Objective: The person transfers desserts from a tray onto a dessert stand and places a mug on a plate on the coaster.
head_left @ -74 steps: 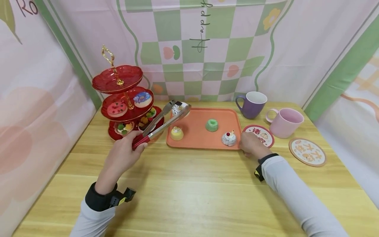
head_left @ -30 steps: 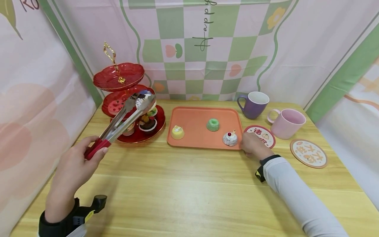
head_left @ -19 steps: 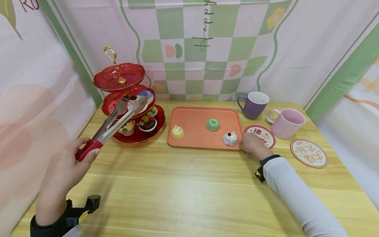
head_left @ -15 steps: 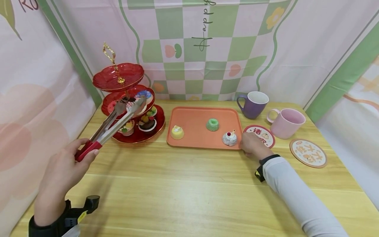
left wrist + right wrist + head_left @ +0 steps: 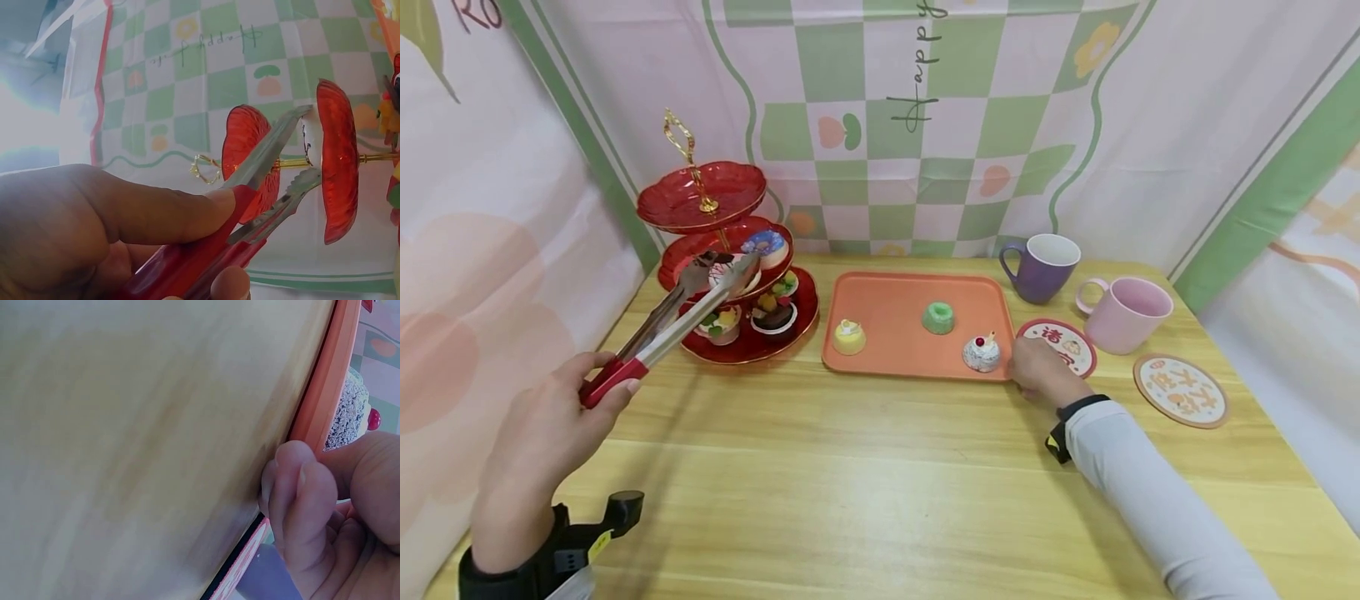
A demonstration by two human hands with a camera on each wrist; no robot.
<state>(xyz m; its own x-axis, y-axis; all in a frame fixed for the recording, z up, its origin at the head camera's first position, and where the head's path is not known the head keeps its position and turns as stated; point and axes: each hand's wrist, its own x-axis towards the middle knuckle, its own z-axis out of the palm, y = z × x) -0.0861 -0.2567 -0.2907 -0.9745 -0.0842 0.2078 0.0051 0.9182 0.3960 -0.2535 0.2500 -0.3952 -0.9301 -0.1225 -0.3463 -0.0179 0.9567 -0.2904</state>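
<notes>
Head view: the left hand grips red-handled tongs, jaws parted, their tips about the sides of a drizzled white doughnut at the middle tier of the red stand; firm contact cannot be confirmed. The right hand pinches the near right corner of the orange tray. Doughnut judged light, slightly yielding, iced top possibly slick: hold low on its sides, mild pressure. Overhead, the top tier restricts lifting; a blue-flowered doughnut sits close behind. Open room lies nearward, over the tabletop.
</notes>
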